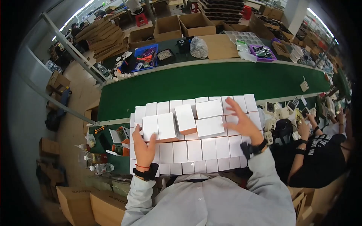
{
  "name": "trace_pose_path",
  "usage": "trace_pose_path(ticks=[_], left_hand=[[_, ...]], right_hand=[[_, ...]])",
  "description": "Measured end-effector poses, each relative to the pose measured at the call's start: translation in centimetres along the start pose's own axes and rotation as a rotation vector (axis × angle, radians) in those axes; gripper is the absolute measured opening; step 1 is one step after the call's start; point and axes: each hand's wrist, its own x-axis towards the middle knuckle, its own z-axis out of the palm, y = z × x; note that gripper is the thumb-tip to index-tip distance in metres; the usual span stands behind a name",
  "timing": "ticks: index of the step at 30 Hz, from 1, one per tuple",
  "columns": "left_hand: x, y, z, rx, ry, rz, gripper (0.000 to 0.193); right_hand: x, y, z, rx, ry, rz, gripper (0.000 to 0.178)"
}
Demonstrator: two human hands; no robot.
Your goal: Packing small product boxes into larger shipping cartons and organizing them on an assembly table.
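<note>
Rows of small white boxes are packed side by side in front of me. On top lies a second layer of several loose ones, with orange showing along their lower edges. My left hand is at the near left corner of a white box in this layer, thumb and fingers apart. Beside it a tilted white box leans out of line. Over the right end, my right hand spreads its fingers beside two sideways boxes, the nearer white box being closest.
A green conveyor belt runs behind the boxes. Beyond it stand a blue tray, a purple basket and open cartons. Plastic bottles stand at left. At right, a co-worker's arms reach among cameras and small parts.
</note>
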Motion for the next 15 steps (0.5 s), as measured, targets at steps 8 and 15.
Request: trace_pose_path(ticks=[8, 15], left_hand=[[-1.8, -0.1, 0.9, -0.26, 0.069, -0.148, 0.061], [-4.0, -1.8, 0.7, -0.244, 0.058, -0.227, 0.054]], right_hand=[[5.0, 3.5, 0.4, -0.176, -0.123, -0.249, 0.097], [4.3, 4.9, -0.6, 0.053, -0.072, -0.096, 0.072]])
